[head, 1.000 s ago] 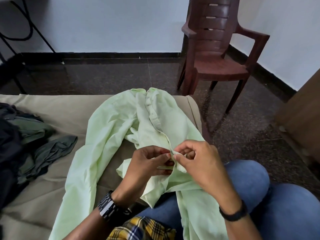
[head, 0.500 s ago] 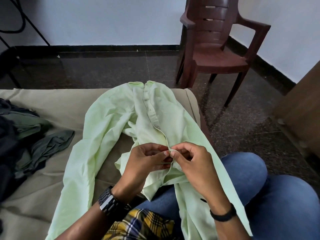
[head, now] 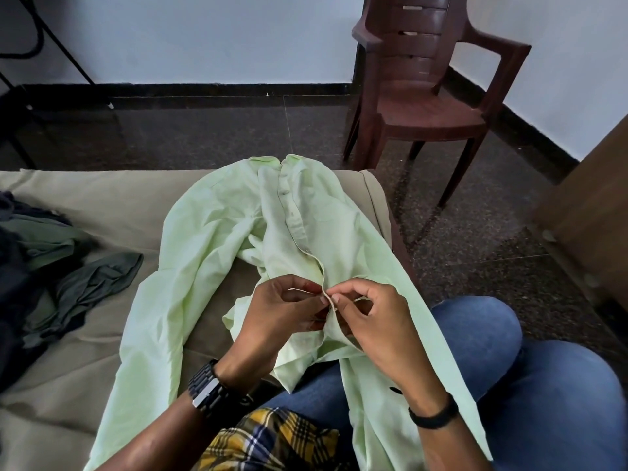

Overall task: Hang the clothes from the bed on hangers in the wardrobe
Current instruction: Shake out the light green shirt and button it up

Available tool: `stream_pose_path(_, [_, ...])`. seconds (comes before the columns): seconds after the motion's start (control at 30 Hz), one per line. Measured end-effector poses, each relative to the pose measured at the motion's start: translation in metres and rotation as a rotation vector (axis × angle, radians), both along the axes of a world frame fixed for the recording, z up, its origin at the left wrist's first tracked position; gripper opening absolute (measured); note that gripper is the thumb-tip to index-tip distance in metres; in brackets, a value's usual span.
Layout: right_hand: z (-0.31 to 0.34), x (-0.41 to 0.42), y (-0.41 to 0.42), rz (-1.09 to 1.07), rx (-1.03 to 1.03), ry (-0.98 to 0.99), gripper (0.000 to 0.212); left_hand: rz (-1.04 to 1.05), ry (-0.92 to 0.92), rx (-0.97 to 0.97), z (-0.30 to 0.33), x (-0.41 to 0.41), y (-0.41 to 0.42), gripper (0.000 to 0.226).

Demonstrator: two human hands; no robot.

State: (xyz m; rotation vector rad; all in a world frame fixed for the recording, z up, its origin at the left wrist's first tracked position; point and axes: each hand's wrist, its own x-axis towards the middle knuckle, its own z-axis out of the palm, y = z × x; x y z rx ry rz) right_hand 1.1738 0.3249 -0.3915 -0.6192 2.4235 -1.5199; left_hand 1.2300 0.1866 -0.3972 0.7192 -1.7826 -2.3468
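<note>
Hands (head: pixel 328 309) unmoved, still pinching shirt (head: pixel 306 229) placket.

A pale green shirt (head: pixel 217 253) lies spread on the bed (head: pixel 85 198), collar toward twelve o'clock, its hem draped over the person's jeans (head: pixel 543 396). The left hand (head: pixel 282 321) and right hand (head: pixel 377 321) pinch its button placket together at centre. Dark clothes (head: pixel 68 283) are heaped at nine o'clock; a brown chair (head: pixel 424 107) stands at one o'clock.
</note>
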Motion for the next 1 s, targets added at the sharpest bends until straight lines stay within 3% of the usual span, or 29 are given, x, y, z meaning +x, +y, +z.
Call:
stream_pose_path(0.1, [-0.002,0.0,-0.003,-0.03,0.022,-0.009,0.009,-0.006,0.005,0.002,0.0,0.001,-0.001,0.01])
stream_pose_path(0.47, [0.002,0.013,-0.018,-0.073,0.17,0.255,0.006,0.055,0.012,0.027,-0.001,-0.002,0.004,0.014])
stream_pose_path(0.8, [0.001,0.015,-0.019,-0.136,0.125,0.237,0.004,0.157,0.062,-0.031,-0.005,-0.002,0.008,0.014])
stream_pose_path(1.0, [0.002,0.009,-0.011,-0.153,-0.039,0.035,0.006,0.121,0.097,-0.034,-0.001,-0.002,0.004,0.018])
